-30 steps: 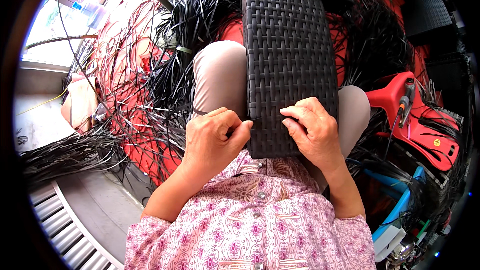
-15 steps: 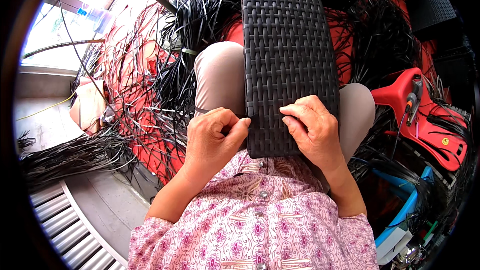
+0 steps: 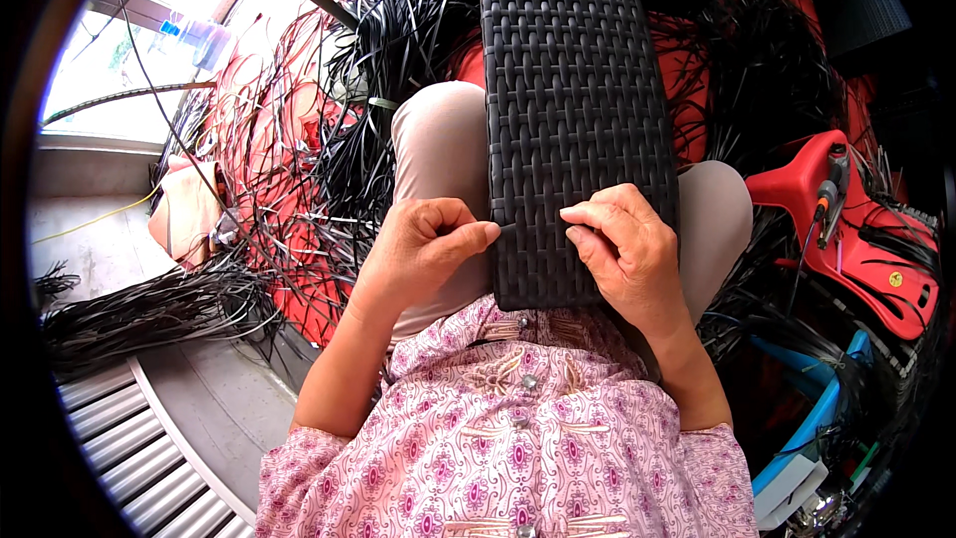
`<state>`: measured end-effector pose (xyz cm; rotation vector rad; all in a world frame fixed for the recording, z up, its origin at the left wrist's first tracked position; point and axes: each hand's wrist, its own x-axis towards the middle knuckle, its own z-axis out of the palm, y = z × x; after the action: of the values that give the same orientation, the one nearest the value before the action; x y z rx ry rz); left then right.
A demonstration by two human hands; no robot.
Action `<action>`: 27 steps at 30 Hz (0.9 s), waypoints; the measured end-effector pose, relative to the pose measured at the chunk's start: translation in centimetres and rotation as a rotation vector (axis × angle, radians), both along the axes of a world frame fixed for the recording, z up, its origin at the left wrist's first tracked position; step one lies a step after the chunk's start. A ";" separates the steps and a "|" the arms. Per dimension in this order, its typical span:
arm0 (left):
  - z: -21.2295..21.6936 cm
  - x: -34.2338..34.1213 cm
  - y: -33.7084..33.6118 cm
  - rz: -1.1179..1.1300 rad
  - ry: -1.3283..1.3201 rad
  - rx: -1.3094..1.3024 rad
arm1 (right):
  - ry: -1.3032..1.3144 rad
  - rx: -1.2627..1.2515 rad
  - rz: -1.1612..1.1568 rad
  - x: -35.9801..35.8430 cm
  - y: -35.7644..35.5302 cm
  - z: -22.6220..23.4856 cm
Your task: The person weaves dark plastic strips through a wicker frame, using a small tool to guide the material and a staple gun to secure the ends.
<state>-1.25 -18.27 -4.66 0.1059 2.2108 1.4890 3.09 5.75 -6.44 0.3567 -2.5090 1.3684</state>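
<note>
A long black woven rattan panel (image 3: 573, 110) lies lengthwise between my knees, its near end against my lap. My left hand (image 3: 428, 239) is at the panel's left edge near that end, thumb and forefinger pinched on a thin black strip (image 3: 507, 229) of which only a short piece shows. Over the panel's right half, my right hand (image 3: 629, 249) is closed, its fingers curled and the thumb tip close to the forefinger. Whatever its fingertips may hold is too small to tell.
Bundles of loose black strips (image 3: 398, 40) lie ahead on the left, more (image 3: 159, 314) at far left. A red plastic stool (image 3: 856, 249) with a tool on it stands at right, above a blue bin (image 3: 817, 428). A slatted metal piece (image 3: 149, 458) is at lower left.
My left hand has turned slightly, and the strip seen behind it no longer shows. My right hand stays nearly in place over the panel. The view has shifted a little.
</note>
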 end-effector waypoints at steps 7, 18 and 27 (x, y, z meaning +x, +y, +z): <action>0.8 -0.9 0.9 -0.112 0.141 -0.112 | -0.007 -0.024 -0.005 -0.1 0.2 0.1; 0.9 -1.0 1.5 -0.148 0.148 -0.118 | -0.020 -0.043 -0.011 -0.1 0.3 0.1; 0.5 0.1 1.8 -0.069 0.332 -0.145 | -0.028 -0.043 -0.019 -0.1 0.3 0.1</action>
<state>-1.15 -16.50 -4.11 0.4036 2.5395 1.3473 3.00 6.08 -6.38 0.3067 -2.4943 1.4269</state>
